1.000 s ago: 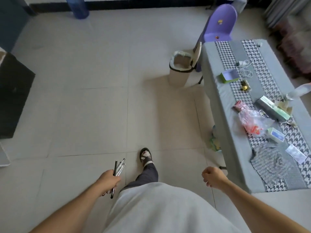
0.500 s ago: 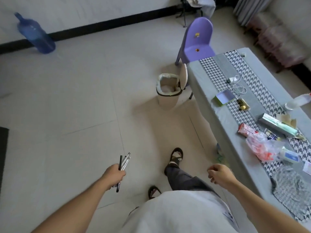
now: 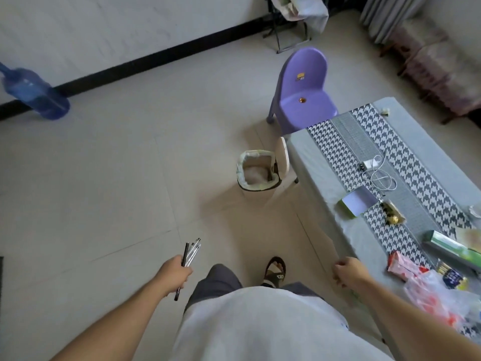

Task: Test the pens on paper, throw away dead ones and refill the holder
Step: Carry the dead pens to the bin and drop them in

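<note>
- A room with a pale tiled floor [image 3: 130, 178], a white wall with a black skirting, and one long table [image 3: 320, 178] under a grey cloth on the right.
- Nearest: two bare forearms and a light shirt; one sandalled foot [image 3: 274, 272] shows ahead.
- Left hand [image 3: 174, 273] is clenched round a bunch of pens [image 3: 191, 252]; about four tips fan out above the fist, one dark end pokes out below. The exact count is hard to tell.
- Right hand [image 3: 347, 270] is loosely curled with nothing in it, just beside the table edge.
- On the table, near to far: one clear bag [image 3: 437, 300] with red contents, one red packet [image 3: 403, 264], one long green box [image 3: 453, 247], one open green case [image 3: 358, 204], one white charger [image 3: 369, 164] with a coiled cable.
- One bin [image 3: 256, 174] stands on the floor at the table's far corner, lid up, lined with a bag, well ahead of the pens.
- One purple chair [image 3: 304, 95] stands beyond the bin, at the table's end.
- One blue water bottle [image 3: 33, 95] stands by the far wall on the left.
- Against half a second ago: the bin and chair sit larger and lower in view, the other foot now leads, and the grip on the pens is unchanged; the right hand has swung nearer the table.
</note>
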The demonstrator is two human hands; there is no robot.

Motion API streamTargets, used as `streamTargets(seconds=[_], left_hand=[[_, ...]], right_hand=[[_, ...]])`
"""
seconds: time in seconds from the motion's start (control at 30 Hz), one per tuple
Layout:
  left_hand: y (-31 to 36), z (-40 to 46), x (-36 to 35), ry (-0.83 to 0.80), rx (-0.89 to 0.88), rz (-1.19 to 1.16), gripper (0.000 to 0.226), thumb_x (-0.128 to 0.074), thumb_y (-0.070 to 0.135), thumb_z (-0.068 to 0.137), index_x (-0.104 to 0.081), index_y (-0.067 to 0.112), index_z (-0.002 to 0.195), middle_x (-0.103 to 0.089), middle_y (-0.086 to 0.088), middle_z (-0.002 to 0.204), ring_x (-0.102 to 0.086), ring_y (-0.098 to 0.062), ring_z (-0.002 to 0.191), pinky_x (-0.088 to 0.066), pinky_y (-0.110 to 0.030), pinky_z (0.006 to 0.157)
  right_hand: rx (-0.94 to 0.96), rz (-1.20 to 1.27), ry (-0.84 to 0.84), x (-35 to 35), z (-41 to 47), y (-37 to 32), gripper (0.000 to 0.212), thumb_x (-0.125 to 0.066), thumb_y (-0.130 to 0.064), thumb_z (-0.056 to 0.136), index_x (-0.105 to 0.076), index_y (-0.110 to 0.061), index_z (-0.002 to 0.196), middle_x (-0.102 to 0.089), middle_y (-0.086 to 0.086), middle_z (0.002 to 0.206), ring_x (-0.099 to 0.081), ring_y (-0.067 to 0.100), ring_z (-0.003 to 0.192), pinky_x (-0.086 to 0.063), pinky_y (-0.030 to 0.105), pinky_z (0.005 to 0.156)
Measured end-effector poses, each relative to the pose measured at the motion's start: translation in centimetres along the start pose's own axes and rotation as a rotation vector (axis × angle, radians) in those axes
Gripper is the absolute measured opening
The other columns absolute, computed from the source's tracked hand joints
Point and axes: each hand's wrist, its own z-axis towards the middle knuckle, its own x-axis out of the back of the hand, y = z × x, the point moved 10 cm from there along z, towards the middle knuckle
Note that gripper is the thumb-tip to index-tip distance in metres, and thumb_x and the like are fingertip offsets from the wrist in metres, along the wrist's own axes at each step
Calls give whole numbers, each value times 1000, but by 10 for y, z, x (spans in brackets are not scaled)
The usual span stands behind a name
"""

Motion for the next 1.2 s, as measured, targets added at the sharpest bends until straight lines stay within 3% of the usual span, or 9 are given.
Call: streamTargets(seconds=[0.1, 0.37, 0.5, 0.67, 0.8, 0.93, 1.1, 1.2], left_hand=[[56, 40, 20, -30, -32, 0, 9, -54, 12, 81, -55, 7, 89, -59, -6, 64, -50, -19, 43, -35, -20, 42], [214, 167, 52, -158, -190, 178, 8, -55, 18, 82, -57, 12, 86, -62, -2, 58, -58, -18, 45, -40, -21, 40], [291, 220, 56, -212, -331, 471, 23, -51, 20, 85, -61, 12, 104, -70, -15, 95, -69, -34, 86, -58, -38, 74], [361, 276, 36, -238, -428, 693, 30, -52, 19, 85, -60, 12, 113, -66, -14, 110, -63, -36, 101, -49, -33, 77], [390, 319, 8, -289, -427, 721, 30, -53, 23, 88, -64, 12, 114, -68, -15, 111, -63, -36, 102, -55, -39, 87], [405, 367, -17, -275, -384, 721, 37, -58, 21, 87, -58, 9, 122, -65, -18, 117, -61, -38, 108, -53, -40, 90], [398, 401, -26, -306, -275, 511, 82, -75, 29, 80, -30, 12, 146, -52, -16, 138, -51, -37, 125, -43, -40, 103], [379, 400, -19, -311, -273, 541, 67, -72, 30, 84, -43, 9, 141, -54, -16, 138, -52, -37, 126, -43, -41, 105]], right_hand=[[54, 16, -2, 10, 19, -66, 19, -55, -3, 84, -71, -3, 73, -73, 12, 61, -66, 25, 53, -60, 39, 64], [58, 65, 15, 4, 50, -176, 10, -62, -13, 82, -72, -18, 81, -74, 0, 68, -69, 16, 65, -56, 30, 64], [-44, 149, 48, -3, 50, -201, 11, -62, -9, 84, -70, -15, 83, -74, 3, 71, -70, 21, 64, -56, 30, 58], [-77, 171, 50, -16, 44, -231, 10, -63, -13, 89, -69, -19, 85, -73, -2, 79, -69, 19, 73, -54, 31, 72], [-116, 209, 46, -33, 37, -237, 10, -65, -14, 91, -71, -22, 88, -72, -10, 81, -68, 11, 76, -54, 29, 74], [-204, 244, 38, -57, 38, -217, 10, -69, -12, 90, -72, -19, 84, -73, -3, 77, -68, 14, 72, -57, 35, 75], [-351, 310, 83, -73, 22, -189, 18, -70, -7, 90, -73, -23, 82, -73, -1, 71, -69, 17, 67, -55, 28, 69], [-401, 345, 94, -82, 10, -180, 19, -70, -6, 90, -72, -23, 82, -73, 0, 70, -70, 20, 67, -55, 31, 69]])
